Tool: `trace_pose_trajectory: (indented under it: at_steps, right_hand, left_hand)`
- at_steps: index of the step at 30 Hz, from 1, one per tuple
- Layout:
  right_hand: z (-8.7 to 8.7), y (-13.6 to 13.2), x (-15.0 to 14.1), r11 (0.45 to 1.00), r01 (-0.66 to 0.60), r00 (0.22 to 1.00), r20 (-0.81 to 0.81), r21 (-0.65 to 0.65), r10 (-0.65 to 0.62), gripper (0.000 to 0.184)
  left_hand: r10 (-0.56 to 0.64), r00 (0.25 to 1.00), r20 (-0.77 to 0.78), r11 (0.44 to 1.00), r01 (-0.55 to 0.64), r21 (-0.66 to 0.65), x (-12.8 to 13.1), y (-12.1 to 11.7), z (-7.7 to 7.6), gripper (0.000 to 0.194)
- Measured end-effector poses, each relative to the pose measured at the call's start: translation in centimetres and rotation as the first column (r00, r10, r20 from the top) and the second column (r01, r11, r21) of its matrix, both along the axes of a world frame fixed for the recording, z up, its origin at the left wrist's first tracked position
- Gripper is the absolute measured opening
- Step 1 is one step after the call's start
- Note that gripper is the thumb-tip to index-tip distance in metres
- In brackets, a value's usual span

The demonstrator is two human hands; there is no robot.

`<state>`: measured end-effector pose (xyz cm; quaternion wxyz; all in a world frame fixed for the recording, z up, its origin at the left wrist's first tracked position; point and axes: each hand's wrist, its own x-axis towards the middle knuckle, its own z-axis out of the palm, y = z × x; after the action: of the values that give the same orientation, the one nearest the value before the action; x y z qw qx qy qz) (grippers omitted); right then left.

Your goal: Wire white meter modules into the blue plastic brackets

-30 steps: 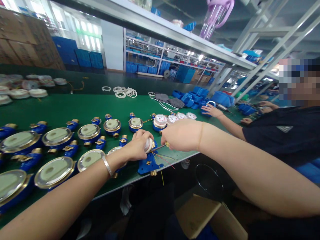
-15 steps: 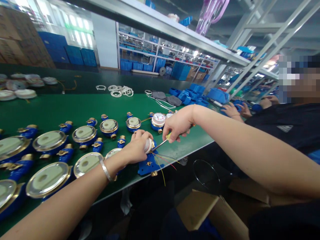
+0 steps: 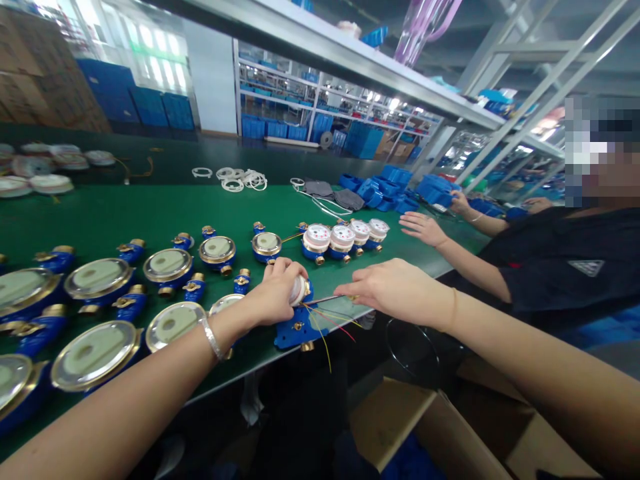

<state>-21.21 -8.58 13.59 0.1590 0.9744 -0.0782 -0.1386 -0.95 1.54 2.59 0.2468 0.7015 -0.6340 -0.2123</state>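
While our left hand has fingers clamped on white round part at blue fixture near edge of worktop, our right hand pinches thin tool between fingers, shaft pointing toward part, beside loose wires

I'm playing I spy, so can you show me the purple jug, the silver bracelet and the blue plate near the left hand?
Purple jug (image 3: pixel 416 30): head view, see-through side.
Silver bracelet (image 3: pixel 212 338): head view, middle of the band.
Blue plate (image 3: pixel 287 335): head view, flat surface.
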Motion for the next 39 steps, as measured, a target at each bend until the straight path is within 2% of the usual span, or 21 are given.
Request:
trace_pose_trajectory:
  at_steps: [3,5,8,11,14,16,17,19,22,25,28,31,34,35,37,39]
  right_hand:
    - [-0.7,0.6,0.2,0.992,-0.102,0.994,0.036,-0.078,0.105,0.034]
    - [-0.8,0.9,0.7,0.991,-0.115,0.993,0.02,-0.072,0.117,0.034]
    - [-0.3,1.1,1.3,0.996,-0.073,0.997,-0.001,-0.049,0.073,0.033]
    - [1.0,0.9,1.0,0.999,-0.028,1.0,-0.015,-0.037,0.028,0.033]
    - [2.0,-0.3,-0.7,1.0,0.028,0.999,0.029,0.013,-0.029,0.034]
    - [1.7,-1.9,-2.5,0.994,0.064,0.992,0.103,0.087,-0.073,0.034]
    - [1.1,-2.8,-3.4,0.987,0.089,0.984,0.144,0.131,-0.108,0.034]
    - [-1.3,-4.4,-5.0,0.962,0.18,0.949,0.22,0.207,-0.225,0.036]
    - [-6.7,-5.6,-5.8,0.88,0.337,0.842,0.31,0.336,-0.441,0.034]
    - [-11.7,-5.7,-5.0,0.843,0.333,0.792,0.36,0.422,-0.493,0.029]
    - [-14.6,-5.9,-3.6,0.844,0.306,0.762,0.417,0.441,-0.495,0.03]
    - [-15.3,-5.9,-2.3,0.841,0.277,0.718,0.481,0.466,-0.503,0.032]
    - [-14.5,-4.5,-0.8,0.838,0.242,0.635,0.573,0.49,-0.518,0.04]
    - [-14.0,-3.6,-0.3,0.822,0.195,0.601,0.597,0.535,-0.531,0.045]
    - [-13.1,-1.5,0.9,0.738,0.024,0.574,0.595,0.674,-0.562,0.055]
    - [-12.5,0.6,2.1,0.604,-0.141,0.619,0.546,0.784,-0.565,0.072]
  left_hand:
    - [0.007,1.0,-0.001,1.0,-0.007,0.008,0.1,0.1,-0.1,0.068]
    - [0.01,1.0,-0.002,1.0,-0.01,0.019,0.2,0.1,0.0,0.069]
    - [0.0,1.0,0.001,1.0,0.0,0.026,0.2,0.2,0.0,0.07]
    - [-0.022,1.0,-0.004,0.999,0.022,0.025,0.2,0.1,0.1,0.07]
    - [-0.035,0.999,-0.022,0.999,0.035,0.022,0.3,0.1,0.3,0.069]
    - [-0.041,0.998,-0.043,0.999,0.042,0.014,0.5,0.1,0.6,0.067]
    - [-0.048,0.997,-0.054,0.999,0.048,0.009,0.5,0.1,0.7,0.067]
    - [-0.068,0.995,-0.067,0.998,0.069,0.002,0.6,0.1,0.8,0.066]
    - [-0.081,0.995,-0.051,0.997,0.081,-0.006,0.6,0.1,0.9,0.064]
    - [-0.074,0.997,-0.025,0.997,0.074,-0.008,0.5,0.1,0.9,0.063]
    - [-0.077,0.997,-0.011,0.997,0.077,-0.001,0.6,0.0,1.0,0.063]
    - [-0.078,0.997,-0.008,0.997,0.078,0.008,0.8,-0.2,1.2,0.063]
    - [-0.084,0.996,-0.022,0.996,0.084,0.005,1.0,-0.2,1.3,0.062]
    - [-0.087,0.996,-0.031,0.996,0.087,0.004,1.0,-0.2,1.3,0.062]
    - [-0.089,0.995,-0.052,0.996,0.089,0.002,1.1,-0.2,1.5,0.062]
    - [-0.082,0.994,-0.076,0.997,0.082,-0.001,1.2,-0.2,1.7,0.063]
